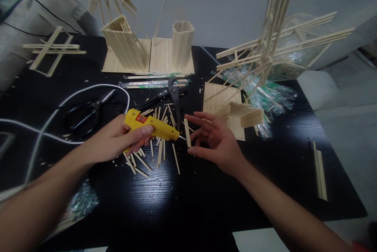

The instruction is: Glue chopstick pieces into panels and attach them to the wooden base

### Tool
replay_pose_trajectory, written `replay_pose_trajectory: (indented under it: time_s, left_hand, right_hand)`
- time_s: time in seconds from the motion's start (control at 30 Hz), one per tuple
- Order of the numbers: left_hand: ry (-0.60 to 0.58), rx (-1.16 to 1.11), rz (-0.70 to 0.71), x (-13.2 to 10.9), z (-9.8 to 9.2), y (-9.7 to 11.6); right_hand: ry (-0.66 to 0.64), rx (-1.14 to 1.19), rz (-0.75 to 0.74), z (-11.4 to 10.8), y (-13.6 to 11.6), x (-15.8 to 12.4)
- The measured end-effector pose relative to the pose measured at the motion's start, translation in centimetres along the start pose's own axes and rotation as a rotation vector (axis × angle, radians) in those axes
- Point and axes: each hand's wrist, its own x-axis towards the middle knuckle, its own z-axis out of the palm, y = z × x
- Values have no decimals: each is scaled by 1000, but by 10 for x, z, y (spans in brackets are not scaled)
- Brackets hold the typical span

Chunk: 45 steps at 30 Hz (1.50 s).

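Observation:
My left hand [129, 136] is wrapped round a yellow glue gun [156, 126], its metal nozzle pointing right. Between the thumb and fingers of my right hand [216, 138] a short wooden stick [187, 132] is pinched upright by its two ends. The nozzle tip touches or nearly touches the stick; I cannot tell which. Under and around the glue gun lie several loose cut sticks [160, 154] on the black table. Just behind my right hand is a stick-built piece with low walls [250, 115] on a flat stick base [220, 95].
Black-handled scissors [88, 114] and a white cable [66, 99] lie at left. Dark pliers-like cutters [174, 95] rest behind the sticks. Stick towers [182, 44] stand at the back, a windmill-like frame [266, 55] at right above plastic wrappers [265, 97]. Longer sticks [320, 173] lie far right.

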Motion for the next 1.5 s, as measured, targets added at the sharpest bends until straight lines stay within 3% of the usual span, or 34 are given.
replay_pose_trajectory:
  time_s: [0.8, 1.23, 1.37, 1.5]
  left_hand:
    - [90, 14, -60, 0, -3, -8]
    - [173, -24, -131, 3, -2, 0]
    - [225, 3, -121, 4, -1, 3]
    - [410, 119, -79, 5, -5, 5]
  right_hand:
    - [-15, -12, 20, 2, -2, -1]
    - [-36, 30, 28, 3, -1, -2]
    - [-33, 11, 12, 4, -4, -3]
    - [-12, -31, -19, 4, -7, -4]
